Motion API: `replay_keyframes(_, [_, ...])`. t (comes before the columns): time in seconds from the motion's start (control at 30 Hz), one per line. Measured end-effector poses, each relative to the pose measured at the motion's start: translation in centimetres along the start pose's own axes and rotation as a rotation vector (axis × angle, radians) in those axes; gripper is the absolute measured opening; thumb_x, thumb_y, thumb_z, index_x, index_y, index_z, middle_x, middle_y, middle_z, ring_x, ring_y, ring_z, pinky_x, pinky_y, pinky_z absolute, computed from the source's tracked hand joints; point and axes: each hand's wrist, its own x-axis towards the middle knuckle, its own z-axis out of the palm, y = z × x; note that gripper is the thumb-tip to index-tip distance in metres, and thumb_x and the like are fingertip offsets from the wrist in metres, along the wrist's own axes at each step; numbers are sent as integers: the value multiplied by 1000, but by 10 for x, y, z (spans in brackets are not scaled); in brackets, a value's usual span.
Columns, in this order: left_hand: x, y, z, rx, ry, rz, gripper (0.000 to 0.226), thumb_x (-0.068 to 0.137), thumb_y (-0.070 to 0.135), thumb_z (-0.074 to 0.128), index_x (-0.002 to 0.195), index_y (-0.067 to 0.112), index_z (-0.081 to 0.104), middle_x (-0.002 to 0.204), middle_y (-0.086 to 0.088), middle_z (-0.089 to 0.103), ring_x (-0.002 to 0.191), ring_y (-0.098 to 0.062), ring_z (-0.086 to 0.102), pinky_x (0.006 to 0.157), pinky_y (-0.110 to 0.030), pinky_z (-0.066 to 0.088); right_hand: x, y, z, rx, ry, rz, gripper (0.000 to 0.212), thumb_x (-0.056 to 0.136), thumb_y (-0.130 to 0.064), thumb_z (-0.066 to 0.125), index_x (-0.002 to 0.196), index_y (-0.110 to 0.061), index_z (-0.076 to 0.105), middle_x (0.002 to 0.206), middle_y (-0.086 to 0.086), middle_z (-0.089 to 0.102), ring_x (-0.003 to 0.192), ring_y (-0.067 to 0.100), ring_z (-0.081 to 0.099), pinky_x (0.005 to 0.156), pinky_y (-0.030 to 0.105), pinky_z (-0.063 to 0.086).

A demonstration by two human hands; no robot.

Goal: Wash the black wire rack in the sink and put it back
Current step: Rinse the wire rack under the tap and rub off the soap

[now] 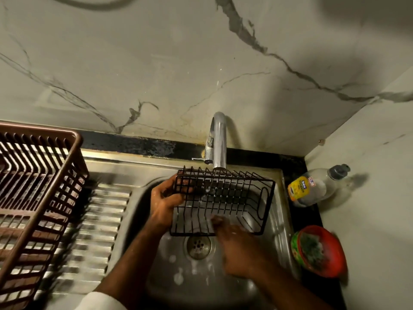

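The black wire rack (234, 198) hangs over the steel sink (223, 280), right under the tap spout (218, 139). Water falls from the spout onto its wires. My left hand (164, 201) grips the rack's left end, fingers curled round the wires. My right hand (237, 247) is blurred at the rack's near edge, its fingers reaching onto the wires; their exact lie is unclear. Foam spots dot the sink bottom near the drain (198, 246).
A brown plastic dish basket (33, 198) stands on the ribbed draining board (96, 231) at the left. On the dark counter at the right lie a dish-soap bottle (312, 186) and a red bowl holding a green scrubber (319, 249). A marble wall rises behind.
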Motion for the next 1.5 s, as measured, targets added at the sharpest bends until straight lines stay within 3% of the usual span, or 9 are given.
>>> replay_keyframes(0.2, [-2, 8, 4, 67, 6, 22, 63, 60, -3, 52, 121, -14, 64, 97, -24, 74, 76, -10, 70, 65, -16, 53, 4, 15, 7, 12, -16, 246, 97, 90, -21, 61, 159, -13, -6, 167, 10, -10, 155, 27, -2, 125, 39, 10])
replay_keyframes(0.3, [-1, 9, 14, 54, 16, 22, 62, 62, -2, 52, 121, -10, 66, 105, -26, 74, 92, -24, 74, 74, -25, 58, 19, -33, 9, 183, 109, 318, 102, 79, -30, 77, 158, -15, 13, 164, 13, 15, 150, 31, 18, 122, 36, 23])
replay_keyframes(0.43, [-6, 7, 20, 77, 2, -10, 62, 60, -2, 55, 121, -4, 69, 106, -24, 76, 99, -36, 73, 79, -34, 61, 23, -77, 12, 136, 122, -15, 105, 71, -28, 81, 156, -24, 18, 160, 6, 22, 147, 29, 25, 120, 34, 24])
replay_keyframes(0.7, [-2, 20, -7, 59, 21, 5, 65, 53, -3, 53, 109, 18, 78, 102, -22, 77, 96, -32, 75, 67, -24, 58, 8, 17, 11, -64, 27, 121, 96, 89, -13, 60, 160, -22, -4, 169, 3, -4, 155, 22, 4, 122, 33, 8])
replay_keyframes(0.87, [1, 16, 4, 98, 14, -18, 72, 52, -3, 52, 123, -2, 69, 104, -25, 75, 94, -28, 73, 63, -22, 56, 24, -17, 11, -5, -15, 291, 95, 84, -35, 70, 156, -3, 16, 162, 19, 20, 149, 36, 19, 124, 40, 20])
replay_keyframes(1.0, [0, 13, 5, 121, 39, -30, 78, 51, -3, 52, 128, -5, 66, 106, -29, 73, 93, -26, 73, 63, -24, 56, 35, -70, 14, 139, 108, 29, 81, 79, -31, 77, 147, -18, 34, 148, 9, 39, 139, 29, 36, 115, 36, 36])
replay_keyframes(1.13, [-2, 25, -19, 50, 85, -13, 71, 49, -1, 50, 116, -1, 71, 104, -20, 77, 98, -33, 75, 74, -33, 61, 34, -43, 7, 90, 67, -112, 102, 81, -25, 74, 158, -35, 7, 167, -7, 9, 151, 22, 13, 119, 40, 24])
replay_keyframes(1.27, [-5, 26, -35, 18, 147, -25, 72, 48, 0, 50, 116, 0, 72, 107, -24, 76, 104, -40, 72, 81, -39, 59, 34, -5, -2, -25, 51, 166, 90, 94, -17, 59, 160, -23, -3, 168, -2, -9, 153, 18, -8, 125, 39, 7])
replay_keyframes(1.5, [2, 25, -17, 102, 108, -117, 71, 50, 2, 55, 119, 0, 72, 107, -26, 75, 102, -45, 70, 65, -25, 57, 43, -34, 1, 235, -63, 133, 45, 84, -26, 63, 129, -20, 60, 129, 3, 62, 119, 24, 59, 99, 34, 50])
